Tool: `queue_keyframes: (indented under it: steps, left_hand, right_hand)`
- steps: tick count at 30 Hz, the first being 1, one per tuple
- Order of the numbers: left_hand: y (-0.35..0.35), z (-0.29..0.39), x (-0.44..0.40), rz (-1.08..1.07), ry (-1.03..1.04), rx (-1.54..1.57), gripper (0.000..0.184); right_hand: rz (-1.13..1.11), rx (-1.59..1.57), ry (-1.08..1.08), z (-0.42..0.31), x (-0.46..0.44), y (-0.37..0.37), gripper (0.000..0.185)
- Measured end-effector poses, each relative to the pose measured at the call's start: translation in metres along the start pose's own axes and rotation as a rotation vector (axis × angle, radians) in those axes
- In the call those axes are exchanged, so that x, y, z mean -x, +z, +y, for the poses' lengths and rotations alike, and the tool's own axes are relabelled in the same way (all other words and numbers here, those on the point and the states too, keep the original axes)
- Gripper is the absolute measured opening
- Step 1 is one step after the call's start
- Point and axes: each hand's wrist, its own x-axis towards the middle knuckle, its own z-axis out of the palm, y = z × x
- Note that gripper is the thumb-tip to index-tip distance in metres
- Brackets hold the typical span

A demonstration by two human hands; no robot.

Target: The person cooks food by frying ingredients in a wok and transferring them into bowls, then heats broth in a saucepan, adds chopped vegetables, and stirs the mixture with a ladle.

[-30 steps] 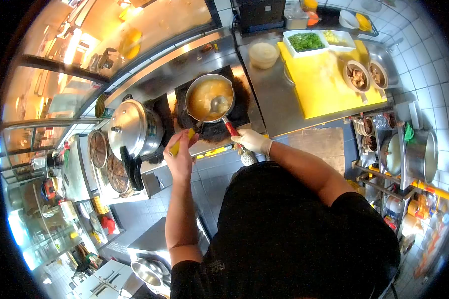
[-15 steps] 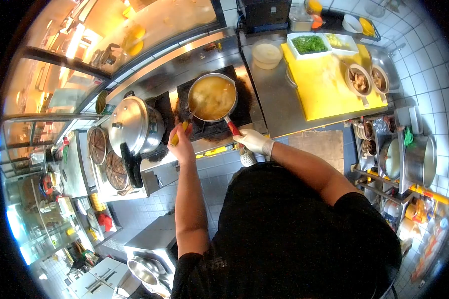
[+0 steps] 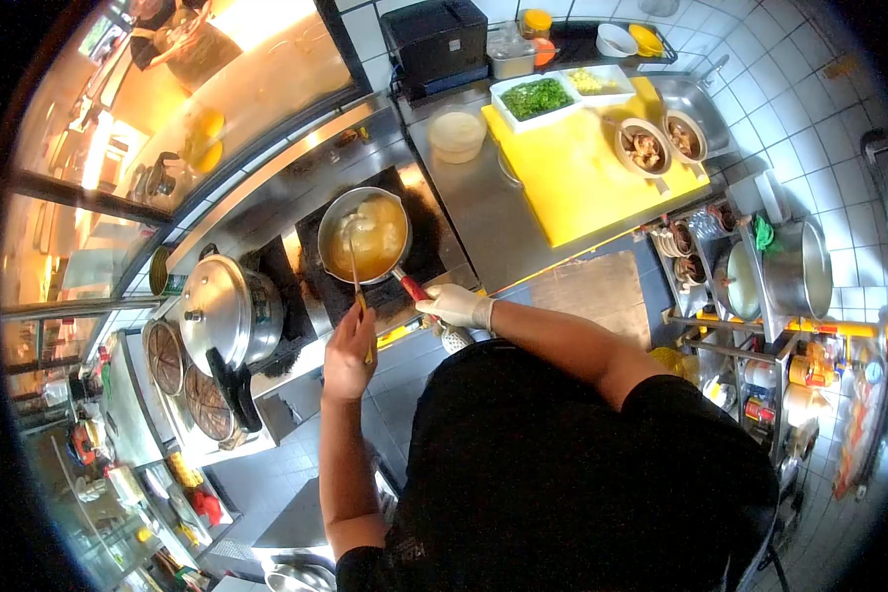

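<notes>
A saucepan (image 3: 322,240) of cloudy golden broth (image 3: 370,259) with pale pieces in it sits on the burner. My right hand (image 3: 454,306), in a white glove, is closed around the saucepan's red handle (image 3: 411,287). Bare, my left hand (image 3: 349,352) grips a long metal spoon (image 3: 354,264) by its yellow handle. The spoon's far end dips into the left part of the broth, so its shape is hard to make out.
Left of the burner stands a large lidded pressure cooker (image 3: 229,311). On the right counter, a yellow cutting board (image 3: 572,192) carries a white tray of chopped greens (image 3: 536,99) and two bowls with handles (image 3: 644,148). A round pale container (image 3: 456,136) stands beside the board.
The spoon has swung more upright, and my left hand is now lower, below the saucepan. My right hand keeps hold of the handle. The whole view has shifted.
</notes>
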Motion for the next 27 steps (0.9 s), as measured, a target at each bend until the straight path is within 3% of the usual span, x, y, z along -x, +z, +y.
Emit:
queue_keyframes:
  steps: [9, 11, 12, 13, 15, 19, 22, 25, 27]
  left_hand:
    - [0.015, 0.01, 0.014, 0.11, -0.154, 0.19, 0.03]
    - [0.027, -0.004, 0.017, 0.142, -0.128, 0.178, 0.032]
    - [0.041, -0.016, 0.024, 0.15, -0.09, 0.125, 0.034]
    - [0.054, -0.032, 0.029, 0.166, -0.044, 0.061, 0.036]
    - [0.062, -0.043, 0.026, 0.159, -0.011, 0.043, 0.039]
    - [0.045, -0.036, 0.005, 0.074, -0.007, -0.013, 0.039]
    - [0.057, -0.04, 0.003, -0.021, 0.057, -0.138, 0.04]
    - [0.058, -0.025, 0.003, -0.038, 0.027, -0.095, 0.042]
    - [0.044, -0.007, -0.003, -0.049, 0.025, -0.044, 0.043]
  right_hand:
    - [0.015, 0.056, -0.106, 0.008, -0.009, 0.002, 0.031]
    - [0.046, -0.05, 0.003, 0.004, -0.004, 0.005, 0.033]
    - [0.007, 0.13, -0.048, -0.009, 0.007, 0.001, 0.036]
    - [0.003, 0.113, -0.095, -0.003, 0.003, 0.002, 0.037]
    - [0.066, 0.235, -0.16, 0.01, -0.009, 0.0, 0.036]
    - [0.04, 0.017, -0.057, 0.017, -0.009, 0.002, 0.029]
    - [0.071, 0.119, -0.19, 0.031, -0.021, 0.001, 0.03]
    - [0.074, -0.035, -0.018, -0.009, 0.013, 0.009, 0.028]
    - [0.069, -0.01, -0.018, -0.005, 0.01, 0.008, 0.027]
